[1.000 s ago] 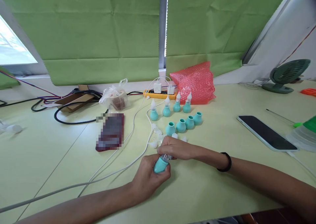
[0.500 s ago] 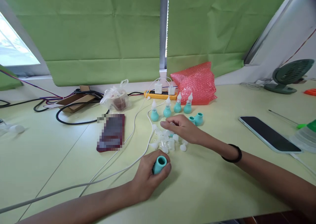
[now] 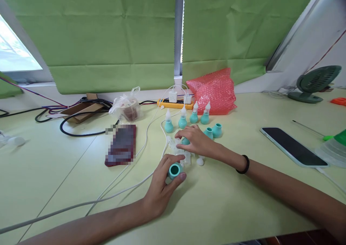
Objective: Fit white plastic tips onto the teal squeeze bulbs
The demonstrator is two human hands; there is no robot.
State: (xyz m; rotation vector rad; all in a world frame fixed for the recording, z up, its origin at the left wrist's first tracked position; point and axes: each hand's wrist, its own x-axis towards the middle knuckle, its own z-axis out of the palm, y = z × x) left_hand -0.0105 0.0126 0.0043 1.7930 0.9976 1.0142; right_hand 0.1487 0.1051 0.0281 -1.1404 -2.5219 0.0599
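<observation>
My left hand (image 3: 162,182) has its fingers and thumb loosely around a teal rubber bulb (image 3: 175,170), its round mouth facing up. Just beyond it, my right hand (image 3: 196,140) reaches over a pile of small translucent plastic parts (image 3: 186,158), thumb and forefinger apart. Another teal bulb (image 3: 185,141) shows between those fingers; whether they touch it I cannot tell. Behind the right hand stand two bulbs without tips (image 3: 216,130). Farther back, several teal bulbs with clear nozzles (image 3: 182,120) stand upright. The right hand hides part of the pile.
A red bubble-wrap bag (image 3: 213,93) and an orange power strip (image 3: 167,103) lie at the back. White cables (image 3: 129,185) cross the table on the left, near a dark red phone (image 3: 121,146). Another phone (image 3: 293,146) and a fan (image 3: 310,84) are on the right.
My right hand has spread its thumb and forefinger over the pile. The left hand's fingers have loosened, and the bulb in it is now more upright.
</observation>
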